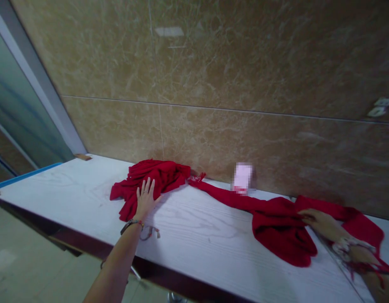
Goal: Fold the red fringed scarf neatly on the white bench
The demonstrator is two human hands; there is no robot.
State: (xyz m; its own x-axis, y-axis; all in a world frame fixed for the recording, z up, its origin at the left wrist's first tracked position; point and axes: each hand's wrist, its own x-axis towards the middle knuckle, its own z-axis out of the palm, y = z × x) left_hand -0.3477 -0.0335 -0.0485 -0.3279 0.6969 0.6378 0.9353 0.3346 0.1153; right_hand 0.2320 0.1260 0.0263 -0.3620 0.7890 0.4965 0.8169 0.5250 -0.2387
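On a white counter [194,231], the right hand [323,224], nearer the red scarf [273,214], pinches it; the scarf's long axis runs along the counter, reaching left toward the left hand [146,200]. That one lies flat, fingers spread, on a red heap [164,173] at the scarf's left end. Marbled wall [213,75] behind.

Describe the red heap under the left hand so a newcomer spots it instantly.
Find the white tabletop along the marbled wall. On its left half, beneath the spread left hand, sits the red heap. Its bunched, compact shape sets it apart from the longer red fabric rightward.
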